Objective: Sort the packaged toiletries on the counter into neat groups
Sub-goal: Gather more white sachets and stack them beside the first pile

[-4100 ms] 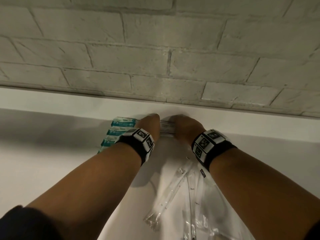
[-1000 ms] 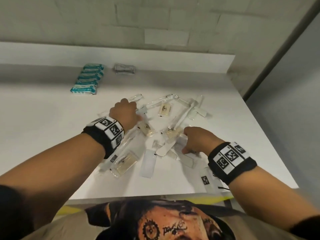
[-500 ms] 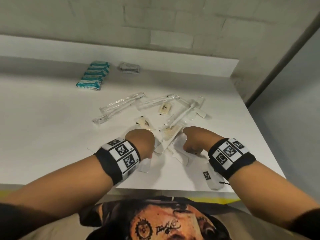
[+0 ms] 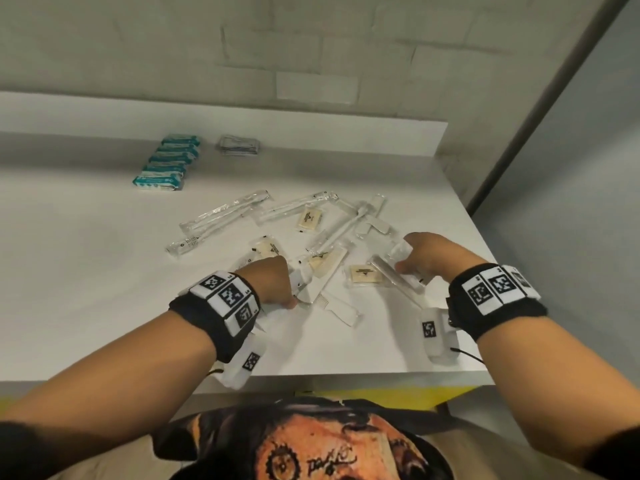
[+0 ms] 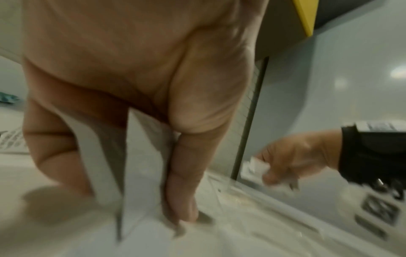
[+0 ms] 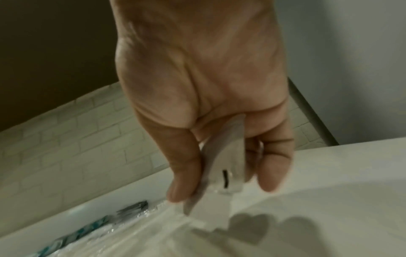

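Observation:
Packaged toiletries lie scattered on the white counter point(image 4: 86, 271): toothbrush packets point(image 4: 221, 216), soap packets point(image 4: 365, 274) and a comb packet point(image 4: 334, 306). My left hand point(image 4: 287, 292) is low at the near side of the pile and grips flat white packets point(image 5: 105, 156) between thumb and fingers. My right hand point(image 4: 405, 258) is to the right, slightly above the counter, and pinches a flat white packet point(image 6: 222, 170). At the back, a row of teal packets point(image 4: 162, 164) and a small stack of clear packets point(image 4: 239, 145) are grouped.
A raised ledge point(image 4: 311, 140) and a brick wall run behind the counter. The counter's right edge point(image 4: 478, 237) lies just past my right hand, and its front edge point(image 4: 329, 379) is close to my body. A grey wall stands to the right.
My left hand has drawn back from the far toothbrush packets to the near packets and gripped some. My right hand has moved right and lifted with a packet, uncovering a soap packet.

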Tool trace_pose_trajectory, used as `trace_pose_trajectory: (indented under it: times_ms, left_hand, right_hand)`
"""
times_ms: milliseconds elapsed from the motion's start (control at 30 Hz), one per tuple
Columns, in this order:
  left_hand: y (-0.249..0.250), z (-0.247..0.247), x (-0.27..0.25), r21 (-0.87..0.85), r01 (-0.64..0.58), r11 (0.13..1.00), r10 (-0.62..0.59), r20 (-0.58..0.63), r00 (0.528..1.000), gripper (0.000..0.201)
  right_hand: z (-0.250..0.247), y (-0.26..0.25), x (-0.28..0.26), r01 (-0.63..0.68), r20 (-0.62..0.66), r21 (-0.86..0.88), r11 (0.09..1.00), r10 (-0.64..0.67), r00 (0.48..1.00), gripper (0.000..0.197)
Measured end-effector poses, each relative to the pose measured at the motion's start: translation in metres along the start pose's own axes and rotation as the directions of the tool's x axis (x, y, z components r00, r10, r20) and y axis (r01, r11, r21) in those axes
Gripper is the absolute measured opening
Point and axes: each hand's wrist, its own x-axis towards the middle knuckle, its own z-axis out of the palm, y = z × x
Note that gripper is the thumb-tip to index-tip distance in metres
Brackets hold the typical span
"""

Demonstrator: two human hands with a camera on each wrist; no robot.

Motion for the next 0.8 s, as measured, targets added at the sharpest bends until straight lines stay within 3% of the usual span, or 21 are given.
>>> trace_pose_trajectory:
  times_ms: [100,233,300,367,433,500,567,633,700,800]
  left_hand:
    - [-0.006,-0.009,-0.001,-0.006,-0.016,1.000,0.016,-0.031,0.999,0.056]
    - [-0.018,-0.025,-0.006,-0.216,-0.044,0.975,0.009,-0.161,0.987,0.050]
    - [-0.024,-0.030,-0.008,-0.361,-0.055,0.931,-0.026,-0.214,0.976,0.057]
    - [-0.026,-0.032,-0.008,-0.391,-0.061,0.918,-0.044,-0.253,0.966,0.062]
    - [-0.026,-0.031,-0.005,-0.355,-0.050,0.933,-0.046,-0.258,0.965,0.062]
    - [-0.027,-0.028,-0.001,-0.377,-0.059,0.924,-0.046,-0.263,0.964,0.054]
    - [-0.031,-0.026,0.003,-0.504,-0.076,0.860,-0.068,-0.260,0.963,0.040]
    - [-0.038,-0.026,0.003,-0.641,-0.076,0.764,-0.110,-0.246,0.963,0.029]
    - [-0.050,-0.030,0.002,-0.705,-0.088,0.704,-0.143,-0.262,0.955,0.020]
    - [-0.077,-0.038,0.004,-0.616,-0.046,0.787,-0.208,-0.334,0.919,0.020]
  right_hand:
    - [0.012,-0.001,0.001,-0.014,0.035,-0.010,1.000,0.014,0.999,0.065]
    - [0.007,0.000,0.005,-0.052,-0.016,-0.054,0.997,0.051,0.999,0.052]
    - [0.004,-0.003,0.005,0.010,-0.019,-0.096,0.995,-0.012,1.000,0.041]
    - [0.008,-0.011,0.008,0.090,0.017,-0.141,0.986,-0.088,0.996,0.039]
    - [0.009,-0.020,0.013,0.133,0.011,-0.068,0.989,-0.133,0.991,0.029]
    - [0.003,-0.027,0.018,0.182,-0.087,0.063,0.981,-0.177,0.980,0.020]
    - [-0.004,-0.034,0.023,0.216,-0.100,0.173,0.961,-0.201,0.974,0.035]
    - [-0.008,-0.039,0.025,0.219,0.015,0.085,0.972,-0.221,0.975,0.054]
    - [-0.009,-0.045,0.032,0.247,0.139,-0.132,0.960,-0.229,0.963,0.054]
    - [-0.021,-0.056,0.041,0.310,0.127,-0.266,0.913,-0.286,0.950,0.034]
